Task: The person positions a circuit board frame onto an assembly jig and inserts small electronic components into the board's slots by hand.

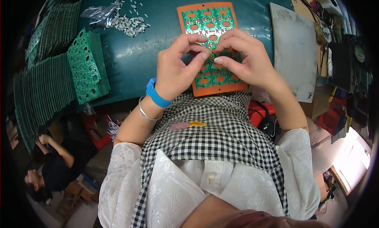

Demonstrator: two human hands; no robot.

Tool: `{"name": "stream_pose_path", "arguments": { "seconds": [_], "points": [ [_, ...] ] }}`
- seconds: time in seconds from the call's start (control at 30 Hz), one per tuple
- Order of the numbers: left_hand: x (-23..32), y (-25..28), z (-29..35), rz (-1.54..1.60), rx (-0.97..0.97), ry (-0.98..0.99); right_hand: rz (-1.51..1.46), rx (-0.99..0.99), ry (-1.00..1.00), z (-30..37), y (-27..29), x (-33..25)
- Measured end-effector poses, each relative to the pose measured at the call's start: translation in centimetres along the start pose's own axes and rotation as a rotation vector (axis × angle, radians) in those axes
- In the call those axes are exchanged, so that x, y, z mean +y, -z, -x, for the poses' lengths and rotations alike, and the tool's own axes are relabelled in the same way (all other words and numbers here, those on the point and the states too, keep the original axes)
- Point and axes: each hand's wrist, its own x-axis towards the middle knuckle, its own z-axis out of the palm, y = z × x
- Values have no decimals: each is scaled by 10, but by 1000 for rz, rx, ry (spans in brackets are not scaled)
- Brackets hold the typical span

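A green circuit-board panel with rows of oval cutouts lies on an orange tray at the table's near edge. Over its middle, my left hand pinches with thumb and forefinger. Whatever is in that pinch is too small to make out. My right hand is bent over the same spot from the right. Its fingertips come close to my left fingertips, while its thumb stands apart from its forefinger, and I see nothing held there. My hands cover part of the panel.
Small white parts lie heaped beside a clear plastic bag on the green tabletop. Stacked green panels line the left side. A grey board lies to the right. Another person sits at lower left.
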Motion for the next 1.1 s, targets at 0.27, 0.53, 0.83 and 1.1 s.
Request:
{"name": "stream_pose_path", "arguments": {
  "seconds": [0.27,0.53,0.83,1.1],
  "points": [
    [1,-12,6,5,5,-84,-225,45,-127,1,-1,-7],
    [-17,45,-27,-612,149,-303,-201,52,-183,11,11,-4],
    [-79,124,-69,-1027,198,-265,-33,-51,-139,23,7,5],
    [-68,111,-65,-1058,256,-348,33,-110,-24,26,2,7]
  ]
}}
